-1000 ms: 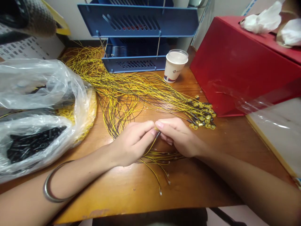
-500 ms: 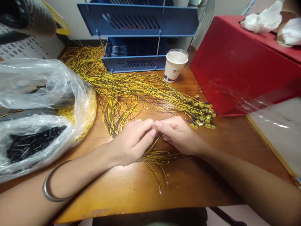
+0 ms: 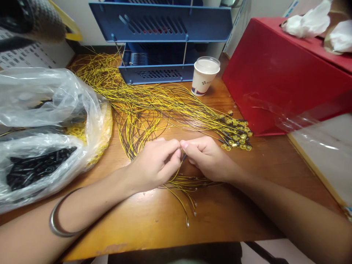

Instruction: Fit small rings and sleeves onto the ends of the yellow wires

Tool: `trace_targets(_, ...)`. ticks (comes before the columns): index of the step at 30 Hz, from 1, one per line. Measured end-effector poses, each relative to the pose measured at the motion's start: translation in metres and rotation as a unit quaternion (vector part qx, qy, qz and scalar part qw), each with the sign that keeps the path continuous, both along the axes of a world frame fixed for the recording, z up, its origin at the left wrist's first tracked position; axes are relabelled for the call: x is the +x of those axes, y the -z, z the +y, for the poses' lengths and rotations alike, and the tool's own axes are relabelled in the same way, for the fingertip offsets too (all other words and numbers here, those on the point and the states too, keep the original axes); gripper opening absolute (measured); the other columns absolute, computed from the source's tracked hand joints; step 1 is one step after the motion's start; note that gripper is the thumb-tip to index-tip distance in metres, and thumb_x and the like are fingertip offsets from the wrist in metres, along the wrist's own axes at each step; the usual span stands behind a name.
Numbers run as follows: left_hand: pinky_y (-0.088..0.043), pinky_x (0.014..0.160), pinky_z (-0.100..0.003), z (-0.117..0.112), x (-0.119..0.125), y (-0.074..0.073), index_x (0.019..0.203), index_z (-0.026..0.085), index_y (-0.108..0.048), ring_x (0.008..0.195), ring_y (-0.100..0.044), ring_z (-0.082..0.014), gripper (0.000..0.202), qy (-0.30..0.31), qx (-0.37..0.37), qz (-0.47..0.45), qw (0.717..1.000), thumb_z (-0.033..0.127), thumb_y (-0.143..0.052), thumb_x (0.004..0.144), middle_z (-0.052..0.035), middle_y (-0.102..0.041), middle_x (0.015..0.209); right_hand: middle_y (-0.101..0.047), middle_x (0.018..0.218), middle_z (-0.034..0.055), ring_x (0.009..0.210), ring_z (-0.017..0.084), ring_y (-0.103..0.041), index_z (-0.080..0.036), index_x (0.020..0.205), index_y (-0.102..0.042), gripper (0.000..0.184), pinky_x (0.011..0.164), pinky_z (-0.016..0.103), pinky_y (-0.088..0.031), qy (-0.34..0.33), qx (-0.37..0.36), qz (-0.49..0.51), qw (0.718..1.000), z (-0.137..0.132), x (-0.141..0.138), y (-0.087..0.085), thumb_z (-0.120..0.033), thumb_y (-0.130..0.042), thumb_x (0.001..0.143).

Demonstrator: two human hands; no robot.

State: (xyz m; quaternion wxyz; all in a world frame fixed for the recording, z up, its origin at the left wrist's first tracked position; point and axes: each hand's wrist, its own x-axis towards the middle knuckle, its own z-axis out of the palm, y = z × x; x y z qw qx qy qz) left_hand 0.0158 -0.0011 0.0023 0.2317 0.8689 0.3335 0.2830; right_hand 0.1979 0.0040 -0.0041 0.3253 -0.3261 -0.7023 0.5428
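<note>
My left hand (image 3: 162,161) and my right hand (image 3: 206,156) meet above the table, fingertips pinched closed against each other. Between them they hold the end of a thin yellow-and-black wire (image 3: 179,169), which runs down below the hands. A small black sleeve (image 3: 184,158) shows by the right fingers; the very tip is hidden. Under my hands lie several loose wires (image 3: 189,181) with small clear tips. Beyond them stretches a large bundle of yellow and black wires (image 3: 154,97). Its right ends carry black sleeves and yellow translucent caps (image 3: 238,137).
Plastic bags at left hold black sleeves (image 3: 41,165) and yellow rings (image 3: 100,146). At the back stand a blue tray rack (image 3: 165,25) and a paper cup (image 3: 205,77). A red box (image 3: 280,73) with tissues is on the right. The wooden table (image 3: 132,227) ends nearby in front.
My left thumb has drawn in closer to its fingers, and the black sleeve has shifted slightly up and left. Both hands otherwise stay in place.
</note>
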Motion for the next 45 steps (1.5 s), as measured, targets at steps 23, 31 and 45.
trace_targets(23, -0.034, 0.053, -0.021, -0.0009, -0.0005, 0.0014, 0.071, 0.016, -0.049, 0.053, -0.044, -0.0086, 0.026, -0.016, -0.024, -0.002, 1.000, 0.023, -0.042, 0.096, 0.0035, -0.049, 0.059, -0.033, 0.053, -0.0055, 0.048, 0.006, -0.029, -0.018, 0.056, -0.034, 0.047, 0.047, 0.022, -0.027, 0.009, 0.021, -0.002, 1.000, 0.0008, 0.0001, 0.0001, -0.035, -0.040, 0.100)
trace_targets(31, -0.032, 0.053, -0.022, -0.0002, 0.0012, 0.0031, 0.069, 0.017, -0.047, 0.051, -0.040, -0.0089, 0.022, -0.020, 0.061, 0.033, 0.997, 0.015, -0.042, 0.091, 0.0043, -0.047, 0.055, -0.037, 0.053, -0.0044, 0.049, 0.006, -0.034, -0.017, 0.055, -0.039, 0.043, 0.047, 0.022, -0.027, 0.020, 0.051, -0.045, 0.997, 0.0007, 0.0002, -0.0019, -0.027, -0.042, 0.096)
trace_targets(45, -0.038, 0.059, -0.021, -0.0001, -0.0009, -0.0020, 0.080, 0.015, -0.063, 0.055, -0.049, -0.0082, 0.024, 0.000, -0.011, -0.022, 1.000, 0.018, -0.045, 0.096, 0.0035, -0.057, 0.062, -0.039, 0.052, -0.0047, 0.049, 0.007, -0.035, -0.017, 0.055, -0.042, 0.043, 0.049, 0.022, -0.029, 0.020, 0.044, -0.029, 0.998, 0.0008, 0.0016, -0.0003, -0.029, -0.042, 0.097)
